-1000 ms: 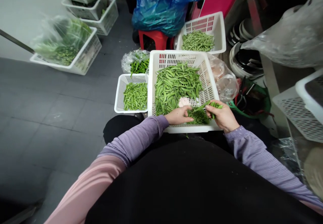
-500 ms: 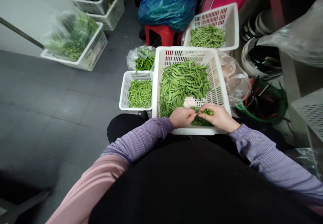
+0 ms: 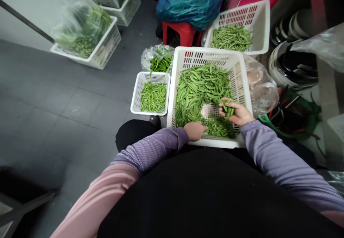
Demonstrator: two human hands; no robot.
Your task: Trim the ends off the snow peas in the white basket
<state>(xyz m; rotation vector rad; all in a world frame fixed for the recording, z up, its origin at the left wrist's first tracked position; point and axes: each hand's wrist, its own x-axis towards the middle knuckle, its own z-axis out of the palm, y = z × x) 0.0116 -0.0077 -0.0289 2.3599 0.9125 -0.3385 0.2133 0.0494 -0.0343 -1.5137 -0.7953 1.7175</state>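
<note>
A large white basket (image 3: 248, 98) in front of me holds a pile of green pea pods (image 3: 199, 84) and, at its near side, a heap of thin green trimmings (image 3: 220, 127). My right hand (image 3: 236, 112) is over the basket's right part, its fingers curled round several pods (image 3: 229, 111). Low over the near left part is my left hand (image 3: 195, 130), beside the trimmings, with its fingers bent; whether something small is between them is too small to tell. A pale pink patch (image 3: 207, 111) shows between the pods and the trimmings.
Left of the big basket stands a small white basket (image 3: 135, 94) of pods, with a bag of green peppers (image 3: 161, 61) behind it. Behind are a red stool (image 3: 179, 30) and a basket of beans (image 3: 232, 37). Buckets (image 3: 295, 66) stand at the right.
My hands have moved apart; the right one went up and right with pods in it, the left one stays low. The trimmings are now more visible. The whole view has shifted slightly.
</note>
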